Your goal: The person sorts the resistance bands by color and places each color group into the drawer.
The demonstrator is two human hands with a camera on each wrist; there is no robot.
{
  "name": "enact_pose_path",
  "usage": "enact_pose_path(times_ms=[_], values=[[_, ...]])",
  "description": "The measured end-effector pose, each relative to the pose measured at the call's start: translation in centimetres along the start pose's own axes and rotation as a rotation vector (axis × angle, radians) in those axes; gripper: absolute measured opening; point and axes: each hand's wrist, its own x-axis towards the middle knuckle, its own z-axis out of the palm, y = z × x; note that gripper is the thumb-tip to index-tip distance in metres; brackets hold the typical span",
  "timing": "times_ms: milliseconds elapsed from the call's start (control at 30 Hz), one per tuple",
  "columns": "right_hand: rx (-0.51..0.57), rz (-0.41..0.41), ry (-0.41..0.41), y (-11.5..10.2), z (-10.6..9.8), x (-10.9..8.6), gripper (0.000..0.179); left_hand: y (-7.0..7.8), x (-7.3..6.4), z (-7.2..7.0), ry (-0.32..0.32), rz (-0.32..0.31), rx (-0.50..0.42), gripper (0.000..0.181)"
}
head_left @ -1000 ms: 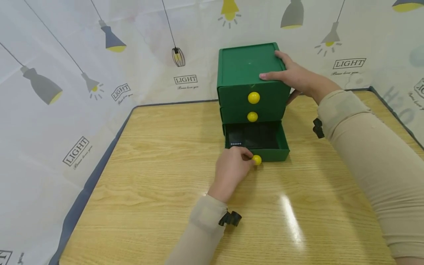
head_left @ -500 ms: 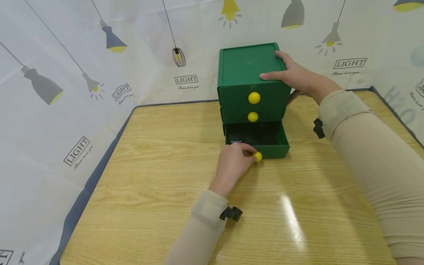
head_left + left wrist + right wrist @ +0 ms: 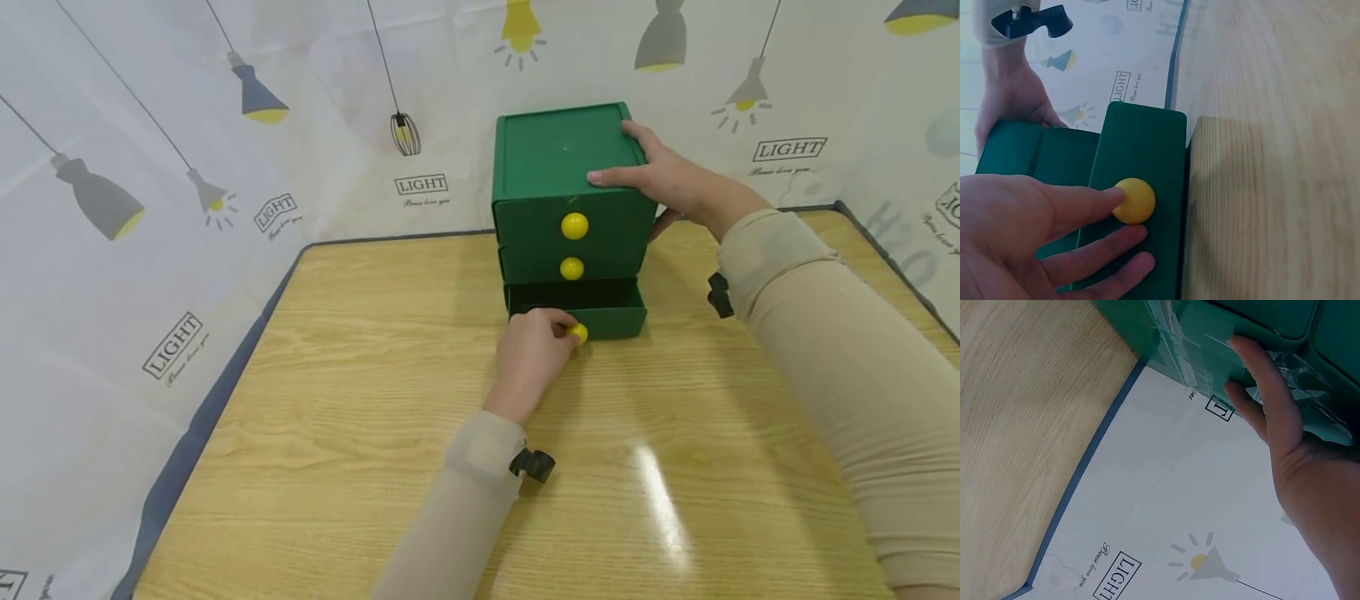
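A green drawer cabinet (image 3: 566,154) with yellow ball knobs stands by the back wall. Its bottom drawer (image 3: 618,323) sticks partly out, and the inside looks dark. My left hand (image 3: 531,354) pinches the bottom drawer's yellow knob (image 3: 1134,203); in the left wrist view the thumb lies on the knob, with other fingers just beneath. At the cabinet's upper right edge rests my right hand (image 3: 671,177), thumb and a finger over the top. The right wrist view shows straight fingers (image 3: 1269,381) lying against its side, where clear tape shows.
The wood-grain table (image 3: 360,358) reaches toward me and to both sides of the cabinet. White sheeting (image 3: 330,75) printed with lamps and "LIGHT" covers the back and sides. The two upper drawers, with knobs (image 3: 574,226), are closed.
The bottom drawer has slid back into the cabinet by part of its depth, and my left hand has moved away from me with its knob. My right hand stays in place.
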Motion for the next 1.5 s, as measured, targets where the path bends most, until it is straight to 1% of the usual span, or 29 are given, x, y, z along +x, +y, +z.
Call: enact_pose_path(times_ms=[267,467,733,833,1000,1233,1500], values=[[0.01,-0.002,-0.004,-0.2,-0.1,-0.1,0.111,0.1,1.7,0.5,0.068,-0.021,0.022,0.015],[0.01,0.007,-0.007,-0.2,0.0,-0.2,0.111,-0.1,2.7,0.8,0.075,-0.047,0.019,0.017],[0.002,0.008,-0.002,-0.3,0.0,-0.1,0.111,-0.5,4.0,1.3,0.097,-0.101,-0.037,0.017],[0.001,0.01,0.0,-0.3,0.0,-0.1,0.111,-0.6,4.3,1.4,0.108,-0.106,-0.041,0.016],[0.002,0.013,-0.005,-0.2,0.0,-0.1,0.11,-0.9,4.3,1.6,0.11,-0.1,-0.05,0.018],[0.006,0.011,0.002,0.0,-0.1,0.0,0.11,-1.1,4.1,2.0,0.129,-0.069,-0.071,0.019],[0.005,0.003,0.002,-0.1,0.1,-0.2,0.11,-1.2,3.8,2.0,0.131,-0.085,-0.097,0.019]])
